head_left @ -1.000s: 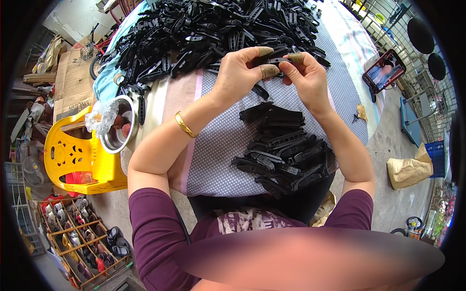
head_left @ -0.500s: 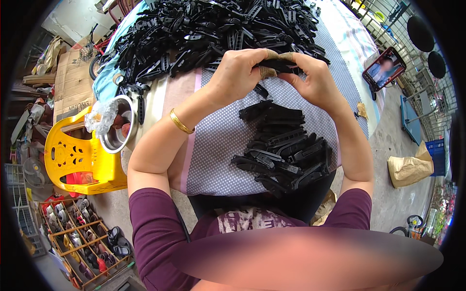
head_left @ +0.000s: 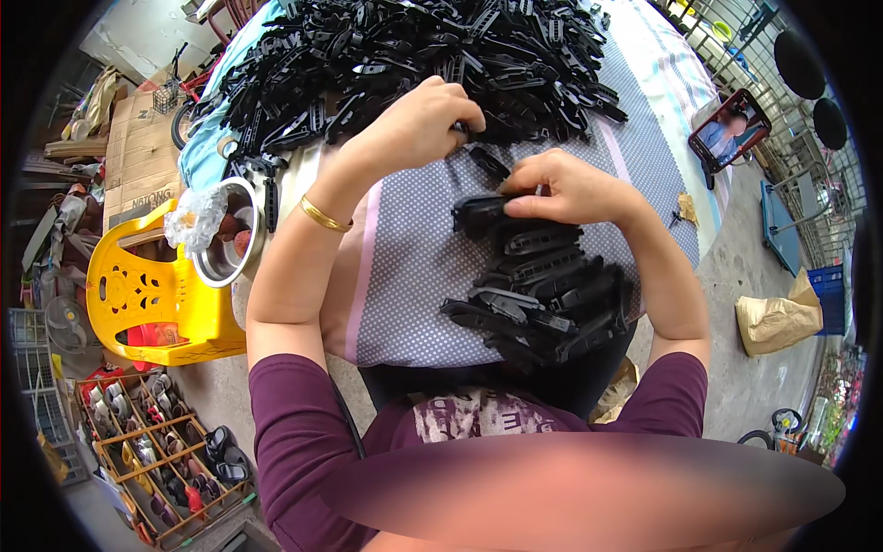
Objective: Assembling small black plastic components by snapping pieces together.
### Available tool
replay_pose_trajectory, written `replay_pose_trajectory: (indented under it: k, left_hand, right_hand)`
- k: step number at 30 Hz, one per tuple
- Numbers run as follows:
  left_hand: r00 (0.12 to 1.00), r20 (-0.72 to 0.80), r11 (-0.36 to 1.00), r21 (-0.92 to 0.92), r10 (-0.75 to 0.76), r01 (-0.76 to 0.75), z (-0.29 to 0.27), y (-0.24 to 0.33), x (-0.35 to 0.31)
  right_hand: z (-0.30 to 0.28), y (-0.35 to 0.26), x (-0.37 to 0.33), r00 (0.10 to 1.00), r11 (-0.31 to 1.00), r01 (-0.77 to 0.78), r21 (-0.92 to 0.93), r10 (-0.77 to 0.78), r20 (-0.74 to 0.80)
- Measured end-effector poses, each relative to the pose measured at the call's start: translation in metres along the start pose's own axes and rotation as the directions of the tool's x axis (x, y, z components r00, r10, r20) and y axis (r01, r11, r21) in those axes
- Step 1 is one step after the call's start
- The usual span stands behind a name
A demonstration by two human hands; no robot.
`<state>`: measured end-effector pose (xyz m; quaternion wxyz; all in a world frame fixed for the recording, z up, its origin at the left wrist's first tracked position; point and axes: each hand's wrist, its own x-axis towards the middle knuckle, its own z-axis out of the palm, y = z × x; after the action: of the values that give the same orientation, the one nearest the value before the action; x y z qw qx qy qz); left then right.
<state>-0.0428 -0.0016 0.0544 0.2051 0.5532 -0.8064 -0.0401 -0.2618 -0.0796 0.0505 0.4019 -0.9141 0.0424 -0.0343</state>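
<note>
My left hand [head_left: 425, 129] is at the near edge of a big heap of black plastic parts [head_left: 395, 60]. Its fingers are curled, with a small dark piece showing at the tips. My right hand [head_left: 568, 189] pinches a slim black plastic part [head_left: 480, 214] at the far end of a smaller stack of similar parts [head_left: 552, 299], laid in overlapping rows on the near side of the table. Between the two hands lies a separate black part [head_left: 489, 164]. The parts' exact kind cannot be made out.
A dotted grey cloth [head_left: 405, 276] covers the table. At the left are a yellow chair [head_left: 129, 294] and a metal bowl [head_left: 242, 262] with a plastic bag [head_left: 195, 225]. A phone [head_left: 731, 132] stands at the right edge; a brown sack [head_left: 777, 317] sits on the floor.
My hands were together over the table, holding a black part between them. They have parted: the left moved toward the heap, the right came down with a part onto the stack's far end.
</note>
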Motion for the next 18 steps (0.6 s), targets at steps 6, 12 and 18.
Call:
replay_pose_trajectory:
  k: [6, 12, 18]
  left_hand:
    - [1.000, 0.008, 0.951, 0.310, -0.004, 0.002, 0.018, 0.008, 0.004]
    - [0.998, -0.040, 0.945, 0.322, -0.052, 0.063, 0.022, 0.007, 0.004]
    - [0.980, -0.198, 0.995, 0.097, -0.013, 0.032, 0.014, 0.010, 0.009]
  right_hand:
    - [0.004, 0.002, 0.004, 0.989, 0.992, -0.121, 0.038, 0.124, -0.081]
    - [0.026, 0.025, 0.020, 0.871, 0.871, -0.052, -0.489, -0.200, -0.448]
    - [0.011, 0.024, 0.008, 0.849, 0.919, -0.102, -0.380, -0.119, -0.514]
